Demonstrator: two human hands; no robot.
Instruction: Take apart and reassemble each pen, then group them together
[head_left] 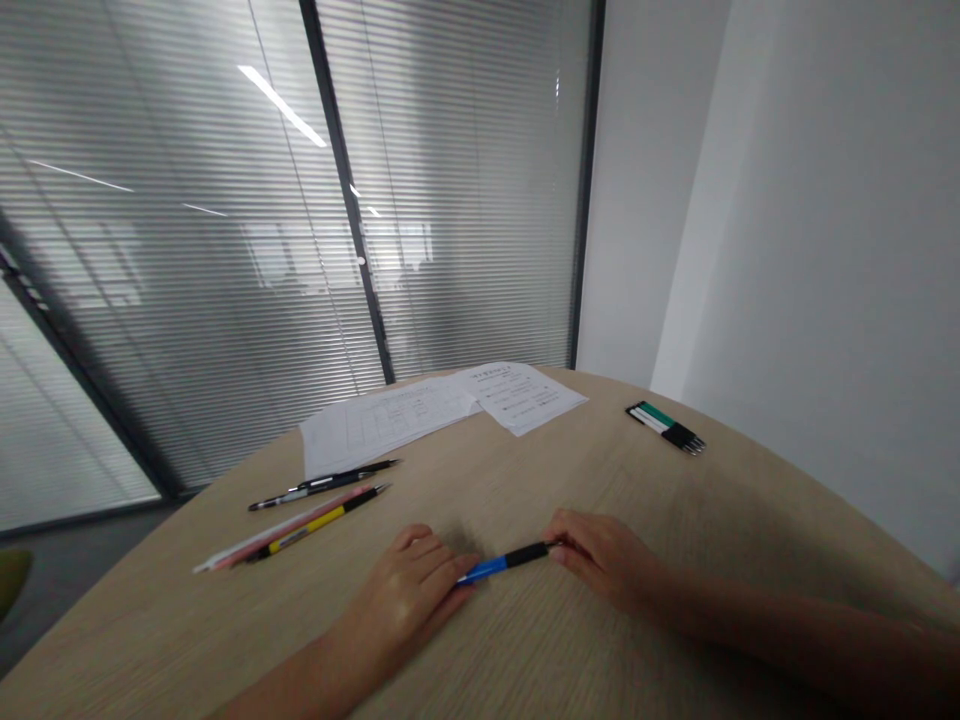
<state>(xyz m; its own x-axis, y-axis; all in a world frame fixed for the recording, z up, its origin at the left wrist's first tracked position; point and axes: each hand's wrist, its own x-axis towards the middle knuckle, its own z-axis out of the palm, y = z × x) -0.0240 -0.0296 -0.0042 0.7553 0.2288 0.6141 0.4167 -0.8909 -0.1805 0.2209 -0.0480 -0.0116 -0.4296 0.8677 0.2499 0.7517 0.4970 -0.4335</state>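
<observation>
Between my two hands a blue pen point(504, 564) with a black grip is held just over the table. My left hand point(418, 592) is closed round its blue rear end. At the other end, the fingertips of my right hand point(600, 556) pinch the tip, which they partly hide. To the left of my left hand lies a yellow pen point(319, 524) with a black grip, beside a pink pen point(296, 525). Just beyond these rest black pens point(322, 485).
Printed papers point(390, 420) lie at the table's far edge, one sheet point(525, 395) overlapping another. Several pens in a row point(666, 425), green, white and black, lie at the right. The rounded wooden table point(480, 480) ends near a glass wall with blinds point(465, 200) and a white wall point(825, 250).
</observation>
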